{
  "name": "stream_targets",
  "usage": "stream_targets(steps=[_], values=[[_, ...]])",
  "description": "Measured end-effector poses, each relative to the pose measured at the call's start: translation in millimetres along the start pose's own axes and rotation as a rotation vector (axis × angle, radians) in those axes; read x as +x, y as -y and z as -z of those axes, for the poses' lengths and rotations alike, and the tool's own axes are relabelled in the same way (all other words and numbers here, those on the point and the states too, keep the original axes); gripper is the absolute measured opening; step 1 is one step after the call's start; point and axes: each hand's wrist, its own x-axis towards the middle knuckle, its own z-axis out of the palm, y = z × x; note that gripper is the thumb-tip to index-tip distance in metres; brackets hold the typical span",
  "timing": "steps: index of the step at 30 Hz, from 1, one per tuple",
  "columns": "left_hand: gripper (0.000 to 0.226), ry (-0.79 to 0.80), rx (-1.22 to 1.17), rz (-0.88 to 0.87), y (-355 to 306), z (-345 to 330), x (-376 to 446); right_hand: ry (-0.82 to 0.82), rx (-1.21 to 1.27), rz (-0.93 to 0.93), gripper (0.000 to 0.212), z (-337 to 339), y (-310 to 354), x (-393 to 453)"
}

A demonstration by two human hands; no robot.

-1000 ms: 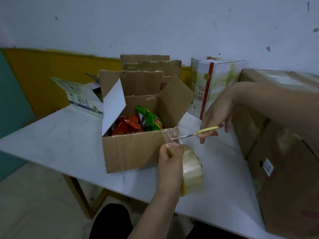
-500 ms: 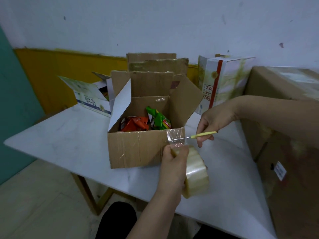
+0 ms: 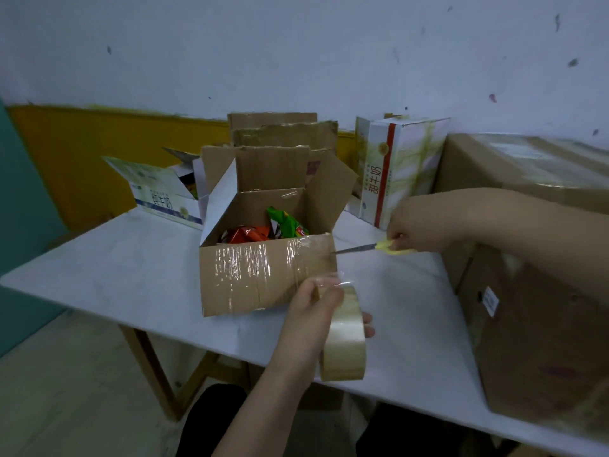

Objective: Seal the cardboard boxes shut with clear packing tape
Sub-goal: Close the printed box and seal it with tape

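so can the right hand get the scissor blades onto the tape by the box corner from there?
Probably yes. The right hand holds the scissors with the tips already at the open box corner, nothing between them; the left hand grips the tape roll lower down.

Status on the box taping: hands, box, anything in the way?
Left hand grips tape roll. Right hand holds scissors at box corner. Flaps open, snacks inside. Nothing in the way.
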Motion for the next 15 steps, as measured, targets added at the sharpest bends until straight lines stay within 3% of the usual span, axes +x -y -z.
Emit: stream_targets(steps=[2, 8, 12, 15], values=[[0.021, 0.010, 0.033, -0.010, 0.5, 2.3, -5.3, -0.012, -0.058, -0.134, 0.023, -18.9, 12.9, -14.2], [0.019, 0.046, 0.044, -0.053, 1.7, 1.7, -23.9, -0.205, 0.412, -0.393, 0.006, -111.1, 63.6, -0.4], [0.018, 0.067, 0.061, -0.060, 0.2, 7.9, -36.2, -0.332, 0.558, -0.493, 0.023, -139.0, 82.8, 20.3], [0.019, 0.040, 0.109, -0.071, -1.5, 19.4, -45.2, -0.652, 0.887, -0.385, 0.049, -111.9, 99.3, 2.2]])
